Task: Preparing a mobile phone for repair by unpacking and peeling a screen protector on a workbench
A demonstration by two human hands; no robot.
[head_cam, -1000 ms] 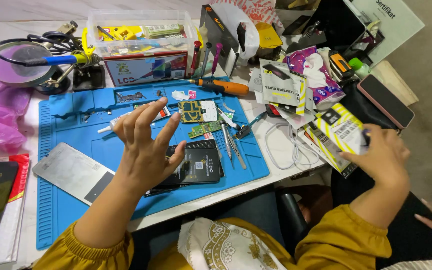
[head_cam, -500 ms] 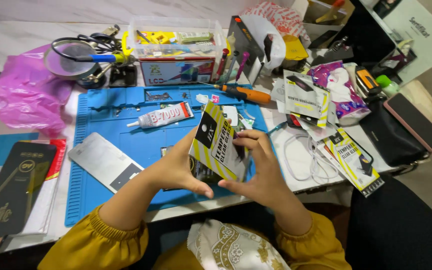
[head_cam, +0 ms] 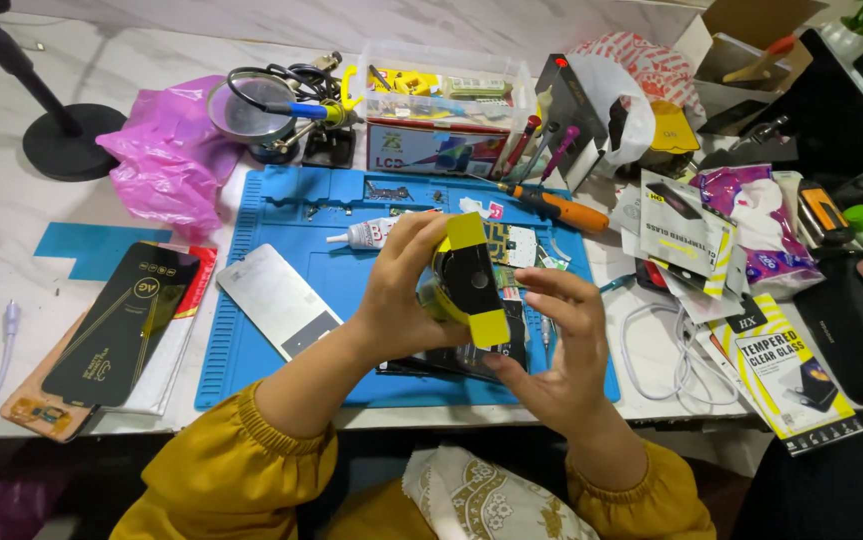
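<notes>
Both hands hold a flat black and yellow packet (head_cam: 471, 280) upright above the blue work mat (head_cam: 281, 210). My left hand (head_cam: 401, 290) grips its left edge and back. My right hand (head_cam: 551, 345) holds its lower right side, thumb on the front. A dark phone (head_cam: 471, 355) lies on the mat just under the packet, partly hidden by my hands. A silver metal plate (head_cam: 276, 300) rests on the mat to the left of my left hand. A white glue tube (head_cam: 361, 235) lies behind my left hand.
An orange-handled screwdriver (head_cam: 556, 208) lies at the mat's far right. More screen-protector packets (head_cam: 786, 375) and a white cable (head_cam: 671, 360) crowd the right side. A black and gold box (head_cam: 116, 320) lies left, a pink bag (head_cam: 166, 160) and a magnifier stand (head_cam: 251, 105) behind, with a clear parts box (head_cam: 441, 100).
A second ago my right hand reached to the packets at the right while the left was open over the mat. Now both hands hold one packet, turned upright over the mat.
</notes>
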